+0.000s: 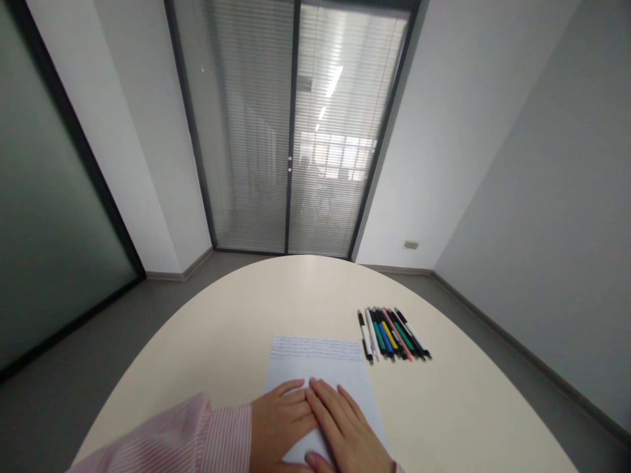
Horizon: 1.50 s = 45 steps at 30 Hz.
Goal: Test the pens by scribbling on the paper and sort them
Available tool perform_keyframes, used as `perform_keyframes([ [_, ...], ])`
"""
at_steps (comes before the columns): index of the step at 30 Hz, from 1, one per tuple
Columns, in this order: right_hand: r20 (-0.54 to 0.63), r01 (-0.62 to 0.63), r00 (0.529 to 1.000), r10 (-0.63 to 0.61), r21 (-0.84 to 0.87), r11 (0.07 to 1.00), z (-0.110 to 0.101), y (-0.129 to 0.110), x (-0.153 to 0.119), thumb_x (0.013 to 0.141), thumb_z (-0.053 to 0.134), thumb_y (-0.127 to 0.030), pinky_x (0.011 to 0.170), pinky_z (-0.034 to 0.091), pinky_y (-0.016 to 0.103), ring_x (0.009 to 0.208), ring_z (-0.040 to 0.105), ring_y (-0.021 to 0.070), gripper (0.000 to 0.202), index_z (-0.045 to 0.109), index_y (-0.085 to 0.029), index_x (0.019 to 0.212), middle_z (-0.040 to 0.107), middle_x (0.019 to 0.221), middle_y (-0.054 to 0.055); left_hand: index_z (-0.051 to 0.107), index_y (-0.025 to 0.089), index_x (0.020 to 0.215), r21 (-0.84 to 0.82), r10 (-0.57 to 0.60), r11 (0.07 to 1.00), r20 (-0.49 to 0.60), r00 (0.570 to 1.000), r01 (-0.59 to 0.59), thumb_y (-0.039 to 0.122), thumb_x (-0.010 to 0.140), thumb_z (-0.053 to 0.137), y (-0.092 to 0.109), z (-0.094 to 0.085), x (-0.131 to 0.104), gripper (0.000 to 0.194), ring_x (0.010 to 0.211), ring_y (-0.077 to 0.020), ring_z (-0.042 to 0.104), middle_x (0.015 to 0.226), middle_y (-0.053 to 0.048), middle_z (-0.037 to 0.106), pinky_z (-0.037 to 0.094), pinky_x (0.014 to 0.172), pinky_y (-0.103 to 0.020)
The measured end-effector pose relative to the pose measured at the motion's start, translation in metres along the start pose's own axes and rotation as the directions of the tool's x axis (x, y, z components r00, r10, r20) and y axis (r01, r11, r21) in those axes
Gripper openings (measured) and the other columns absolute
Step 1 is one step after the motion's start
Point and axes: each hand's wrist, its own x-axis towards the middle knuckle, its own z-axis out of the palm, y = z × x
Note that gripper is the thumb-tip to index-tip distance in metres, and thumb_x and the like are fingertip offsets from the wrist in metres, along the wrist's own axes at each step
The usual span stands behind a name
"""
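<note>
A sheet of white paper (pixel 332 369) lies on the table, with lines of handwriting across its top. My left hand (pixel 280 420) rests flat on the lower part of the sheet, its fingers stretched out toward the right. Beside it, my right hand (pixel 352 430) also lies flat, with its fingers pointing up the page and touching the left hand's fingertips. Neither hand holds anything. The paper's lower portion is hidden under both hands. To the right of the sheet, several pens (pixel 392 335) in black, white, green, blue, yellow and pink lie side by side.
The round cream table (pixel 197 355) curves away toward a glass partition with blinds (pixel 325 217). White walls (pixel 493 164) stand to the right, and a frosted glass panel (pixel 54 197) is at the left. Grey floor shows around the table.
</note>
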Motion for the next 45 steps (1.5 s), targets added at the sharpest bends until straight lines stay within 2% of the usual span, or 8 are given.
perform_keyframes([
  [10, 0.008, -0.001, 1.000, 0.001, 0.013, 1.000, -0.002, 0.000, 0.001, 0.089, 0.042, -0.048, 0.094, 0.045, 0.040, 0.124, 0.046, 0.0260, 0.077, 0.012, -0.007, 0.146, 0.048, 0.137, 0.015, 0.038, 0.017, 0.134, 0.029, -0.007, 1.000, -0.007, 1.000, 0.007, 0.061, 0.086, 0.041, -0.001, 0.003, 0.000, 0.065, 0.127, -0.0253, 0.042, 0.135, -0.011, 0.050, 0.023, 0.112, -0.041],
  [25, 0.028, -0.042, 0.999, 0.041, 0.046, 0.998, -0.004, -0.004, 0.001, 0.093, 0.039, -0.040, 0.098, 0.044, 0.038, 0.126, 0.044, 0.0235, 0.056, 0.035, -0.009, 0.139, 0.049, 0.136, 0.013, 0.036, 0.018, 0.134, 0.001, 0.010, 1.000, 0.021, 1.000, -0.010, 0.059, 0.085, 0.043, 0.002, -0.005, -0.001, 0.064, 0.129, -0.0265, 0.039, 0.136, -0.012, 0.048, 0.023, 0.110, -0.045],
  [31, 0.001, -0.273, 0.962, 0.274, 0.108, 0.956, -0.039, 0.001, 0.016, 0.095, 0.037, -0.031, 0.102, 0.041, 0.036, 0.131, 0.037, 0.0215, 0.041, 0.045, -0.019, 0.133, 0.041, 0.143, 0.008, 0.030, 0.017, 0.139, -0.035, 0.044, 0.998, -0.025, 0.999, -0.045, 0.060, 0.085, 0.041, 0.003, -0.011, -0.007, 0.070, 0.128, -0.0288, 0.039, 0.141, -0.015, 0.041, 0.027, 0.108, -0.049],
  [35, -0.013, -0.533, 0.845, 0.534, -0.091, 0.841, -0.052, 0.041, 0.033, 0.090, 0.043, -0.043, 0.104, 0.031, 0.052, 0.134, 0.027, 0.0316, 0.047, 0.051, -0.016, 0.128, 0.042, 0.141, 0.012, 0.026, 0.018, 0.141, -0.011, 0.099, 0.995, -0.059, 0.993, -0.100, 0.057, 0.088, 0.038, -0.003, -0.007, -0.012, 0.066, 0.132, -0.0279, 0.034, 0.146, -0.014, 0.034, 0.029, 0.108, -0.046],
  [37, -0.044, -0.663, 0.736, 0.675, -0.244, 0.708, -0.050, 0.071, 0.037, 0.085, 0.047, -0.049, 0.103, 0.013, 0.066, 0.136, 0.015, 0.0388, 0.059, 0.044, -0.016, 0.134, 0.035, 0.145, 0.013, 0.030, 0.020, 0.139, -0.001, 0.103, 0.995, -0.081, 0.991, -0.104, 0.057, 0.088, 0.039, -0.005, -0.005, -0.014, 0.064, 0.132, -0.0277, 0.034, 0.145, -0.012, 0.036, 0.030, 0.108, -0.045],
  [39, -0.052, -0.795, 0.562, 0.826, -0.310, 0.521, -0.044, 0.100, 0.036, 0.081, 0.046, -0.058, 0.099, 0.003, 0.072, 0.136, 0.008, 0.0419, 0.071, 0.037, -0.018, 0.138, 0.025, 0.150, 0.012, 0.034, 0.020, 0.137, 0.003, 0.101, 0.995, -0.100, 0.990, -0.101, 0.057, 0.088, 0.041, -0.006, -0.004, -0.015, 0.063, 0.131, -0.0281, 0.036, 0.143, -0.011, 0.040, 0.031, 0.107, -0.044],
  [42, 0.082, -0.961, 0.175, 0.981, -0.200, 0.188, -0.035, 0.135, 0.031, 0.074, 0.032, -0.075, 0.096, 0.012, 0.070, 0.132, 0.021, 0.0443, 0.091, 0.023, -0.017, 0.144, 0.019, 0.151, 0.016, 0.038, 0.021, 0.134, -0.005, 0.098, 0.995, -0.132, 0.986, -0.100, 0.057, 0.088, 0.040, -0.005, -0.003, -0.015, 0.058, 0.128, -0.0270, 0.041, 0.139, -0.010, 0.046, 0.032, 0.107, -0.043],
  [45, 0.139, -0.974, 0.113, 0.984, -0.181, 0.137, -0.025, 0.149, 0.027, 0.071, 0.027, -0.079, 0.091, 0.024, 0.065, 0.123, 0.036, 0.0452, 0.097, 0.020, -0.016, 0.145, 0.027, 0.146, 0.023, 0.039, 0.022, 0.133, -0.014, 0.095, 0.995, -0.152, 0.984, -0.098, 0.057, 0.089, 0.039, -0.006, -0.002, -0.015, 0.056, 0.127, -0.0257, 0.043, 0.138, -0.009, 0.048, 0.032, 0.107, -0.043],
])
